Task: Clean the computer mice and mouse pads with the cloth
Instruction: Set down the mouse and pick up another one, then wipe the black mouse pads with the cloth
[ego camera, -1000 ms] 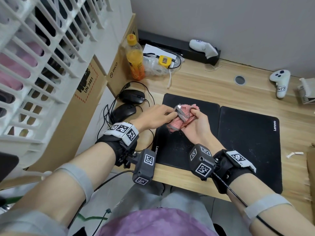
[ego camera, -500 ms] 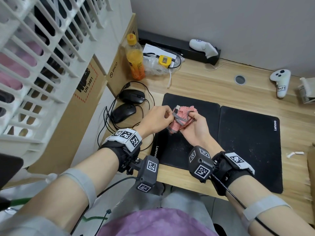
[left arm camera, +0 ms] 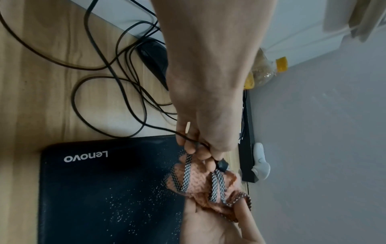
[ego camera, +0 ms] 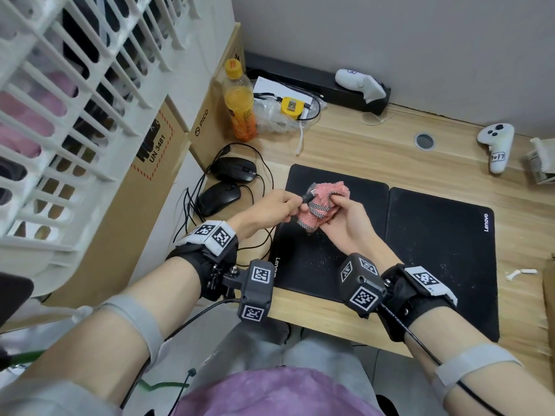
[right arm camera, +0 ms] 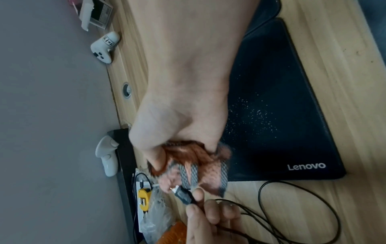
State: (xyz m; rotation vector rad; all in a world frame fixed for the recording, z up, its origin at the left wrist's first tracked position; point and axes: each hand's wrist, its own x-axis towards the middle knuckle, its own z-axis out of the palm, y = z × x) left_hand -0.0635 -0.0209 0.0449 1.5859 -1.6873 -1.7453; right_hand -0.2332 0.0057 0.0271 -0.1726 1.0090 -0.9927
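Note:
Over the left black mouse pad (ego camera: 318,253) my right hand (ego camera: 339,205) grips a bunched pink cloth (ego camera: 327,193) with checkered trim. My left hand (ego camera: 292,205) pinches the plug (ego camera: 307,199) of a black mouse cable against the cloth. The left wrist view shows the plug (left arm camera: 222,165) at the cloth (left arm camera: 198,181); the right wrist view shows the plug (right arm camera: 183,194) just below the cloth (right arm camera: 200,165). Two black mice (ego camera: 232,169) (ego camera: 219,198) lie left of the pads. The right mouse pad (ego camera: 435,250) is bare. White specks dot both pads.
Tangled mouse cables (ego camera: 264,187) loop between the mice and the left pad. An orange drink bottle (ego camera: 240,106), a yellow tape measure (ego camera: 292,108) and two white controllers (ego camera: 360,84) (ego camera: 495,145) sit at the back. A cardboard box (ego camera: 156,163) stands left.
My left hand has drawn the plug slightly left and down across the cloth. The right hand keeps its grip and has barely shifted.

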